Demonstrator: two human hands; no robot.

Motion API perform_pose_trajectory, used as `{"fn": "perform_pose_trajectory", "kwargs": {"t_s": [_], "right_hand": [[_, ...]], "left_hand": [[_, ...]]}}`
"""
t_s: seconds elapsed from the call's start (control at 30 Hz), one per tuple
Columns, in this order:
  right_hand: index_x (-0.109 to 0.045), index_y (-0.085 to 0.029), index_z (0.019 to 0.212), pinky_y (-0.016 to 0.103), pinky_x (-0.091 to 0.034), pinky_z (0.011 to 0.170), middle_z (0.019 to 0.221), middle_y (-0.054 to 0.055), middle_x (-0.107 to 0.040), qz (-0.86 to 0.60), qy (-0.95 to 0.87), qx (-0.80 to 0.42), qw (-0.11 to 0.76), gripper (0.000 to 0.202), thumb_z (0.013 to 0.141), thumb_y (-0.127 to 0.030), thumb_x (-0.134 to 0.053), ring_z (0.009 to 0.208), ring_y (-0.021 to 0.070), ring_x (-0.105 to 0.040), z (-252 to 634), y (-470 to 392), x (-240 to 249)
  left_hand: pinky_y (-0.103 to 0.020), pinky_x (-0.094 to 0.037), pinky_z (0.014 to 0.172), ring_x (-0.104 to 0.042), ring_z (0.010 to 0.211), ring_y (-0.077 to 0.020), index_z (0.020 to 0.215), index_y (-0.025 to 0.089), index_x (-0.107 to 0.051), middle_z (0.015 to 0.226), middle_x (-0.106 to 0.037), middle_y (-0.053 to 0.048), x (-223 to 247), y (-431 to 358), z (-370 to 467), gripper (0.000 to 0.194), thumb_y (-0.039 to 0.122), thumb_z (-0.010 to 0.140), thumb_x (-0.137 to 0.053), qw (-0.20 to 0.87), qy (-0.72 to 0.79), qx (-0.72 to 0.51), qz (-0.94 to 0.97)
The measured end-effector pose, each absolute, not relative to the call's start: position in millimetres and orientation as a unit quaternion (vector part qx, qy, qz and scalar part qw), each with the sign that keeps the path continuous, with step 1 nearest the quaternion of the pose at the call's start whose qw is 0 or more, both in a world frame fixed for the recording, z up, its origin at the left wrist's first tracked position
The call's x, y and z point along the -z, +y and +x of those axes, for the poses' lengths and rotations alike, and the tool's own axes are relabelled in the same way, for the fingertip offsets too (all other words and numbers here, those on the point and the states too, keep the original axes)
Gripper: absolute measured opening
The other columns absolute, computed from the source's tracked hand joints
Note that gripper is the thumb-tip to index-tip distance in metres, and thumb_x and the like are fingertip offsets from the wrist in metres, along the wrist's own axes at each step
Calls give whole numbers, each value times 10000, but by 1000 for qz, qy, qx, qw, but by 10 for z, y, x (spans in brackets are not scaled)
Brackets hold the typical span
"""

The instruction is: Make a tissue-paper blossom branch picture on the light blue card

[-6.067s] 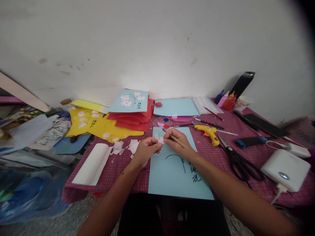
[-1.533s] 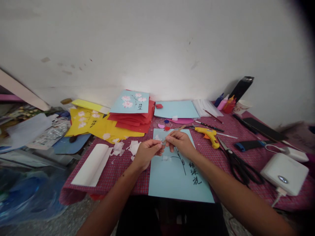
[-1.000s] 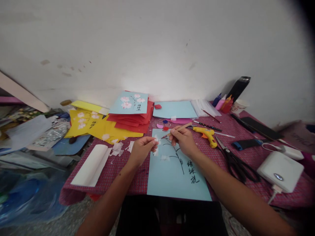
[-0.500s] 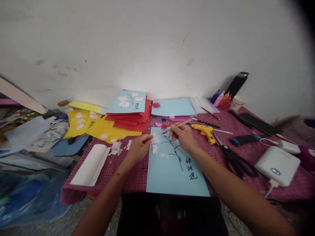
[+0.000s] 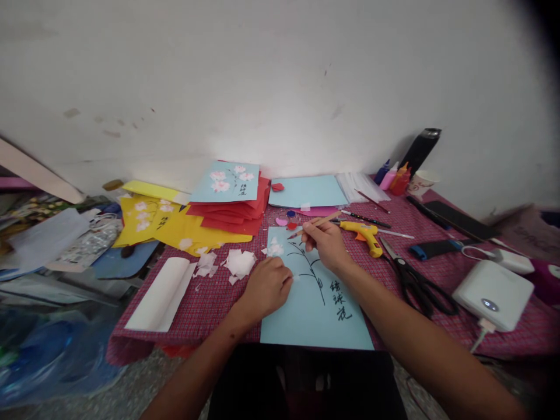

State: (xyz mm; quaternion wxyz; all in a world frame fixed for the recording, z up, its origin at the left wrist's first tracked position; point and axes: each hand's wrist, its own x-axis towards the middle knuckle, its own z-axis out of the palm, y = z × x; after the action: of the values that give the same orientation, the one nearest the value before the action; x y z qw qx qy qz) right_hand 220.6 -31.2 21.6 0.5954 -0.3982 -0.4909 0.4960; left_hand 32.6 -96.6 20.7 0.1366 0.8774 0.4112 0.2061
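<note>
A light blue sheet [image 5: 301,318] with a black painted branch, black characters and white paper petals lies before me. My right hand [image 5: 326,240] is closed around a wooden brush [image 5: 324,220], its dark tip over the sheet's upper part. My left hand [image 5: 271,286] rests at the sheet's left side with its fingers drawn together; what they pinch, if anything, is too small to make out. A whitish scrap [image 5: 297,278] shows by its fingertips. Torn white paper [image 5: 239,263] lies beyond my left hand, on the checked cloth.
Left are a folded white paper [image 5: 158,294], yellow sheets [image 5: 199,227] and a red stack [image 5: 236,217] with a flower card [image 5: 227,181] on top. Right are a yellow glue gun [image 5: 365,233], black scissors [image 5: 415,280] and a white device [image 5: 494,294]. Paint dabs [image 5: 291,225] sit beyond the sheet.
My left hand has moved right and toward me, from the sheet's upper left edge to below the white petals, uncovering the torn paper. My right hand with the brush has hardly moved.
</note>
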Motion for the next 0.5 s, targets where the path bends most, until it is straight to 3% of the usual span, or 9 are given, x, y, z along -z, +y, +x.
{"fn": "perform_pose_trajectory", "kwargs": {"t_s": [0.1, 0.3, 0.5], "right_hand": [[-598, -205, 771, 243, -357, 387, 628, -8, -613, -386, -480, -502, 607, 260, 807, -450, -678, 412, 99, -488, 2206, -319, -237], [-575, -194, 784, 238, -366, 389, 602, -21, -603, -333, -453, -551, 616, 242, 823, -410, -676, 392, 90, -478, 2203, -351, -285], [-561, -181, 801, 221, -373, 408, 618, -9, -642, -296, -510, -587, 555, 222, 839, -370, -672, 409, 90, -502, 2166, -394, -252]], "left_hand": [[-337, -406, 776, -555, 816, -202, 808, 182, -692, 792, -622, -58, -220, -900, 302, 190, 265, 882, -537, 236, 435, -282, 822], [-263, -424, 619, -545, 625, -125, 784, 145, -657, 695, -618, -21, -196, -743, 260, 223, 367, 796, -671, 572, 458, -435, 523], [-266, -472, 634, -631, 679, -146, 832, 127, -645, 765, -679, -59, -138, -708, 268, 273, 355, 733, -760, 677, 396, -494, 376]]}}
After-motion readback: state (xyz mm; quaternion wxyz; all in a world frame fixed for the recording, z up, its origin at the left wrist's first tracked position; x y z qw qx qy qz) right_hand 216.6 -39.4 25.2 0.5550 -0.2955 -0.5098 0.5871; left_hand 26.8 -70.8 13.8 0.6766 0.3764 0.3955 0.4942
